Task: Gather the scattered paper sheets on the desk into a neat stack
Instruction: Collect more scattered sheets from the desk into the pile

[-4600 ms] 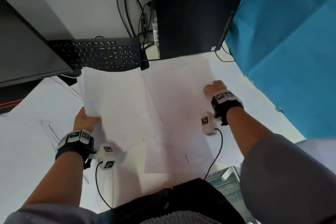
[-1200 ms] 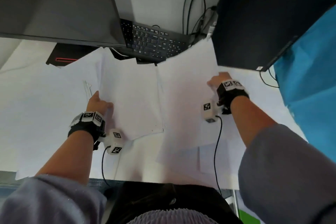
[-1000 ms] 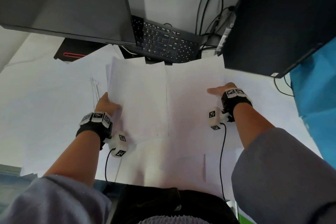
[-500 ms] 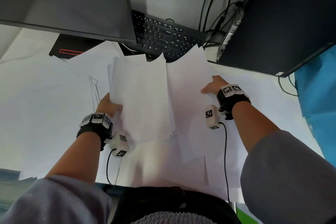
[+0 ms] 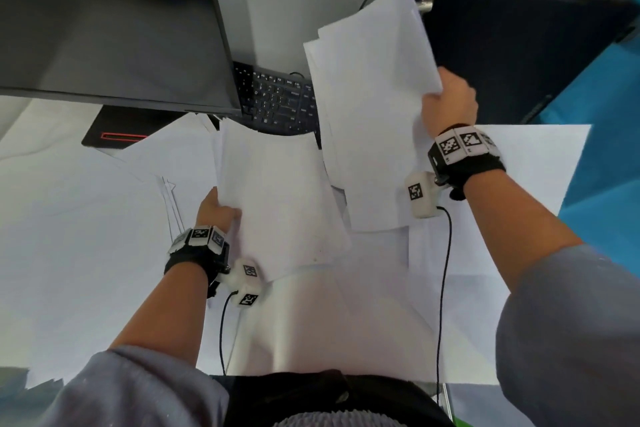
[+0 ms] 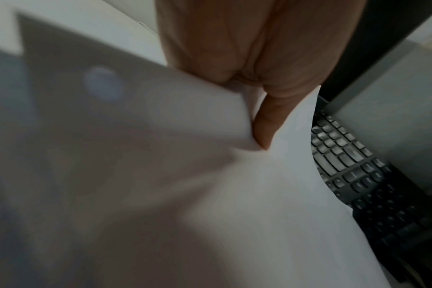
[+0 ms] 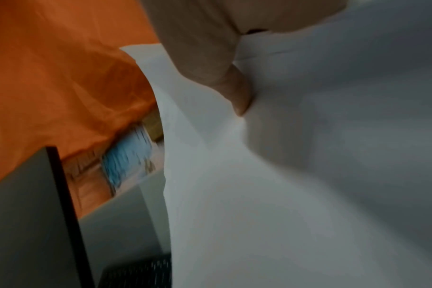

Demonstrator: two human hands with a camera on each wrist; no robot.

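My left hand [image 5: 216,210] grips the left edge of a bundle of white sheets [image 5: 277,201] held low over the desk; in the left wrist view its thumb [image 6: 266,124] presses into the bundle of white sheets [image 6: 210,194]. My right hand [image 5: 448,102] holds a second sheaf of white paper [image 5: 370,107] by its right edge, lifted high and tilted in front of the keyboard. In the right wrist view a finger [image 7: 237,93] pinches this sheaf [image 7: 284,175]. More loose sheets [image 5: 381,305] lie flat on the desk under both bundles.
A dark monitor [image 5: 104,21] hangs over the back left, with a black keyboard [image 5: 277,100] behind the papers. A black computer case [image 5: 519,45] stands at the back right beside a blue cloth [image 5: 602,149]. A large white sheet [image 5: 69,236] covers the desk's left side.
My right hand has raised its sheaf off the desk, up and back toward the computer case. The left hand keeps its bundle in much the same place.
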